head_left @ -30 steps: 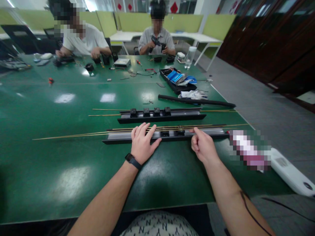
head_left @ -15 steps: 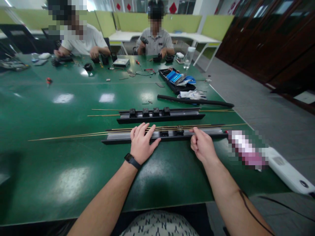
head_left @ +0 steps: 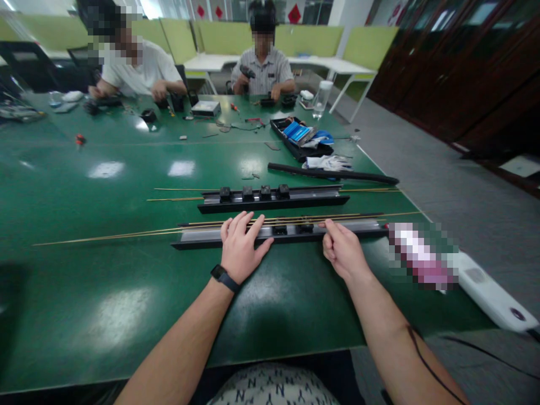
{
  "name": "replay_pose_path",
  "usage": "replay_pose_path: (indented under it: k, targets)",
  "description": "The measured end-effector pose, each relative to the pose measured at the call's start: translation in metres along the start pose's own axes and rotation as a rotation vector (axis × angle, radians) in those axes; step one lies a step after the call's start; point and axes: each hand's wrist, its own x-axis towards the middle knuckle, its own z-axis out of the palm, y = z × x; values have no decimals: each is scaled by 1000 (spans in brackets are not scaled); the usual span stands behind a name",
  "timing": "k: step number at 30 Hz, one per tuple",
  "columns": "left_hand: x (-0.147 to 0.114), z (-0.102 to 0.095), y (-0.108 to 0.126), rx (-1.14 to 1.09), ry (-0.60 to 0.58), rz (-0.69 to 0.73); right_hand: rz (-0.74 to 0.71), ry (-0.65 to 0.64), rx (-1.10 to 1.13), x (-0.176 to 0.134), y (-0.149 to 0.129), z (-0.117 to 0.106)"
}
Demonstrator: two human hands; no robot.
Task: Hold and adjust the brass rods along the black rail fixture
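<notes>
A long black-edged channel (head_left: 198,238) with a silvery inside lies across the table in front of me. Thin brass-coloured rods (head_left: 105,237) run along it and stick out past its left end. Two small black blocks (head_left: 305,227) sit in the channel between my hands. My left hand (head_left: 241,243) rests over the channel and rods with its fingers spread. My right hand (head_left: 342,246) is closed in a pinch at the rods, just right of the blocks; its fingertips partly hide the grip.
Behind lies a second channel (head_left: 270,205) with several black blocks and thin rods. Beyond it are a black strip (head_left: 333,173), gloves (head_left: 328,162) and a black tray (head_left: 291,147). A white device (head_left: 493,292) lies right. Two people work across the green table (head_left: 126,326).
The rods' left end has slid further left past the channel. My hands keep nearly the same places, and the whole view has shifted slightly.
</notes>
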Motion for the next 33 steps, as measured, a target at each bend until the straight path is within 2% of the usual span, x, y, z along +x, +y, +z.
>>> replay_pose_path:
  k: [3, 9, 16, 22, 29, 33]
  targets:
    - [0, 0, 0, -4, 0, -2, 16, -11, -5, -1, 0, 1]
    - [-1, 0, 0, -5, 4, 2, -11, 78, 34, 1, 0, -1]
    - [-1, 0, 0, 9, 1, 2, 22, -6, 1, 0, 1, 1]
    - [-1, 1, 0, 5, -3, 3, 2, 80, 46, 2, -1, -3]
    - [-1, 1, -1, 12, 4, 10, 18, 20, 28, 1, 1, 0]
    - [-1, 2, -2, 9, 2, 11, 11, 58, 39, 1, 0, -1]
